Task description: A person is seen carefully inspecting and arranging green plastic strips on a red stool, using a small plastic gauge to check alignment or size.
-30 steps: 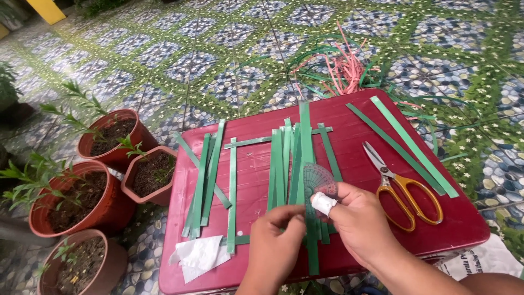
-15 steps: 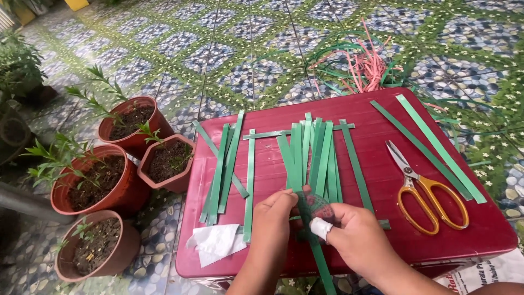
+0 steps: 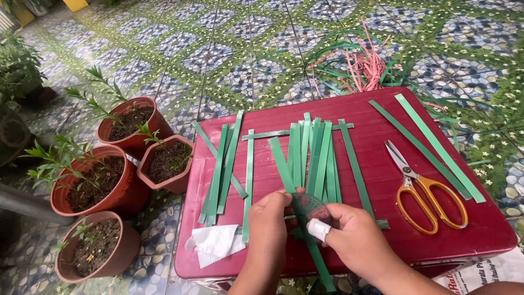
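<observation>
Several green plastic strips (image 3: 316, 155) lie side by side on a dark red plastic table top (image 3: 382, 136), crossed by a horizontal strip (image 3: 273, 134). My left hand (image 3: 270, 226) and my right hand (image 3: 357, 243) meet at the table's near edge and pinch one slanted green strip (image 3: 281, 158) that runs down past the edge. A small translucent round thing (image 3: 312, 207) sits between my fingers; what it is I cannot tell. A finger of my right hand wears a white wrap (image 3: 318, 229).
Orange-handled scissors (image 3: 428, 191) and two long green strips (image 3: 436, 147) lie on the table's right. More loose strips (image 3: 221, 169) and crumpled white tissue (image 3: 215, 243) lie at its left. Three potted plants (image 3: 131, 128) stand left of the table on patterned tiles. Pink and green strips (image 3: 365, 68) are piled behind.
My hands have shifted left along the near edge. The strip they hold now slants away from the bundle. The view has swung so the table sits further right.
</observation>
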